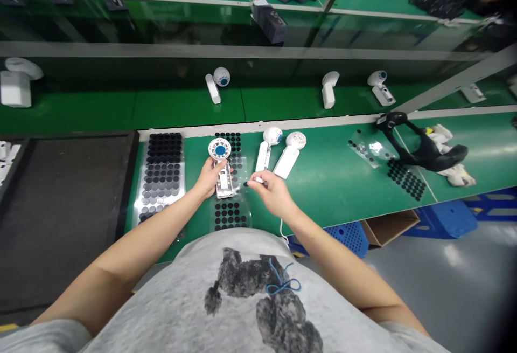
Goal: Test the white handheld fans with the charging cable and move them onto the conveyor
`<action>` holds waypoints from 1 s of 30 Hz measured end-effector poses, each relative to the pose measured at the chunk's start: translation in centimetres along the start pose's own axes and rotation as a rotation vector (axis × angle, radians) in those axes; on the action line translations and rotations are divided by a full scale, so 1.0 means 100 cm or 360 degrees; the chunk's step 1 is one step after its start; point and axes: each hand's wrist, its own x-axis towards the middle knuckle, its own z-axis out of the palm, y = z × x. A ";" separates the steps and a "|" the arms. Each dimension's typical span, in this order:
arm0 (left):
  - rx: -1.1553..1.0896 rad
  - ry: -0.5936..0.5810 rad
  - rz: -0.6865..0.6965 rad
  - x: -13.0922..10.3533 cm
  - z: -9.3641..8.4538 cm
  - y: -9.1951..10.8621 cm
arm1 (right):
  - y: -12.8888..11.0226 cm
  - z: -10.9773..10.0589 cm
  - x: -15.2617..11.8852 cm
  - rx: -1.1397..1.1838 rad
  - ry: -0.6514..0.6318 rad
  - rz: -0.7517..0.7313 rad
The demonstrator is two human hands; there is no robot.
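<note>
My left hand [207, 178] grips a white handheld fan [224, 186] by its handle. The fan's round head has a blue centre, and the handle's inner parts lie exposed towards me. Just to its right, my right hand [273, 192] pinches a small white plug-like piece [259, 179]; a dark spot shows near the fingertips, and the fingers partly hide the piece. A white cable [281, 229] hangs below that hand, its link to the piece hidden. Beyond the right hand lie two more white fans, one [263, 154] with a blue centre and another [287, 160] with a grille.
Sheets of round black pads [163, 172] lie on the green bench [323, 180], with another sheet [228, 215] under the left hand. Farther right are a black strap-like frame [424, 151] and white gloves [456, 175]. Several fans stand along the green belt [173, 110] behind a pale rail.
</note>
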 end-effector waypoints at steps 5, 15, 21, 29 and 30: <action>-0.0097 -0.0227 -0.0106 -0.041 0.028 0.051 | -0.050 -0.053 -0.010 0.0635 -0.0148 0.0057; -0.0240 -0.0734 -0.0067 -0.133 0.079 0.113 | -0.122 -0.091 -0.046 0.0399 -0.0128 -0.0266; -0.0234 -0.0758 -0.0027 -0.153 0.085 0.120 | -0.133 -0.095 -0.058 0.0010 0.0000 -0.0446; -0.0240 -0.0751 0.0031 -0.160 0.086 0.124 | -0.139 -0.094 -0.063 -0.0130 -0.0013 -0.0503; -0.0240 -0.0746 0.0035 -0.160 0.086 0.124 | -0.140 -0.093 -0.064 -0.0135 -0.0018 -0.0499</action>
